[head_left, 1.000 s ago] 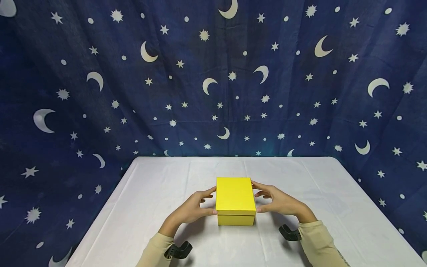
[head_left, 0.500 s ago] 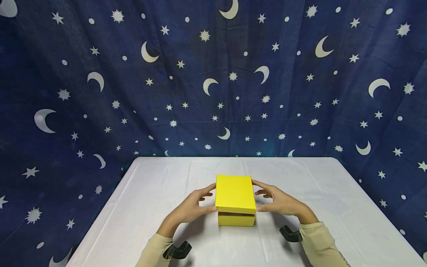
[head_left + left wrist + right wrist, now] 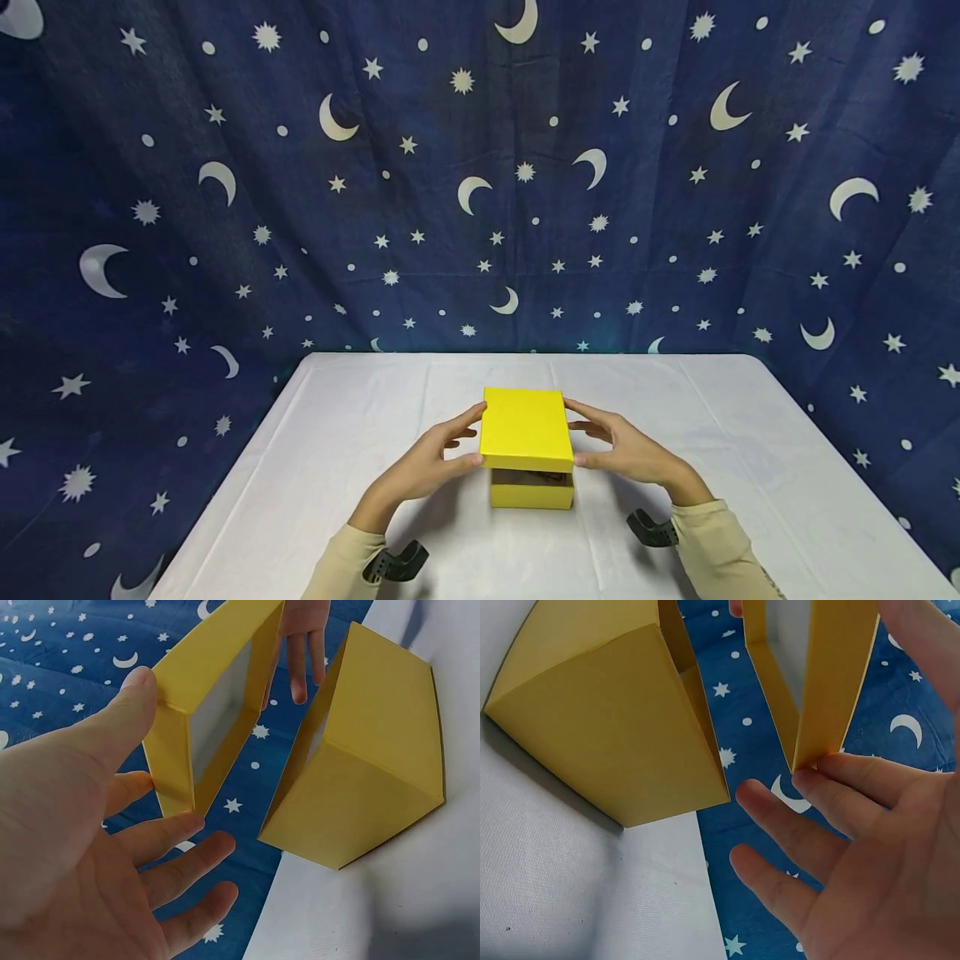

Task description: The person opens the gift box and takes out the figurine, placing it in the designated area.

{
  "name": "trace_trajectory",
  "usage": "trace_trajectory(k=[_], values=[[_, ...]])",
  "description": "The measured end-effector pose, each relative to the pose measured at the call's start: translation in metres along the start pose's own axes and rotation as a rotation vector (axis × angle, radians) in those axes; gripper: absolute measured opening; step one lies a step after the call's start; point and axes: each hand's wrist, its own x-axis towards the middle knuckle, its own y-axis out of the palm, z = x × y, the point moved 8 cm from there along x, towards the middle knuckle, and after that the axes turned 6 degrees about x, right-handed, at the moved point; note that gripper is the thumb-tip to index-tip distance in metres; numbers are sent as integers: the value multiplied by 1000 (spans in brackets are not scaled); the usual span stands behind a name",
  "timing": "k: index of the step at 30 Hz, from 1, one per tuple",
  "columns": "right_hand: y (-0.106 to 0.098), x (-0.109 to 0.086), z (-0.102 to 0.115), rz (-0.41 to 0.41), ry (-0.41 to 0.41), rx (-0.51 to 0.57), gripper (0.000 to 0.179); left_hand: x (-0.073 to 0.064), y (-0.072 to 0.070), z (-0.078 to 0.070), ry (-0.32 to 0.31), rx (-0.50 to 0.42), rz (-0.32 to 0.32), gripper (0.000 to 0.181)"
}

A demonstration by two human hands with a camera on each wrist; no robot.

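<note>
A yellow box lid (image 3: 525, 427) is raised off its yellow box base (image 3: 531, 495), which stands on the white table. My left hand (image 3: 426, 465) grips the lid's left side between thumb and fingers, and my right hand (image 3: 633, 450) grips its right side. In the left wrist view the lid (image 3: 171, 750) hangs apart from the base (image 3: 375, 742), its pale inside showing. From the right wrist, a gap also separates the lid (image 3: 836, 675) from the base (image 3: 615, 735). Something dark shows inside the base in the head view, too small to tell.
The white cloth-covered table (image 3: 360, 400) reaches around the box on all sides. Behind and beside it hangs a dark blue curtain (image 3: 420, 200) with pale moons and stars. A black strap device (image 3: 396, 562) sits at the left wrist, another black one (image 3: 651, 528) at the right.
Both hands have lifted the lid upward off the base, and a gap has opened at the front. The base has stayed in place on the table.
</note>
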Motion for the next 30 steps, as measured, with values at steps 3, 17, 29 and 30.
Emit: trace_trajectory(k=[3, 17, 29, 30], values=[[0, 0, 2, -8, -19, 17, 84, 0, -1, -2, 8, 11, -1, 72], [-3, 1, 8, -93, -47, 33, 74, 2, -3, -1, -21, 8, -70, 64], [-2, 0, 12, -86, -75, 20, 77, 1, -7, -7, 14, 17, -98, 60], [-2, 0, 13, -83, -79, 13, 78, 1, -7, -8, 18, 16, -100, 60]])
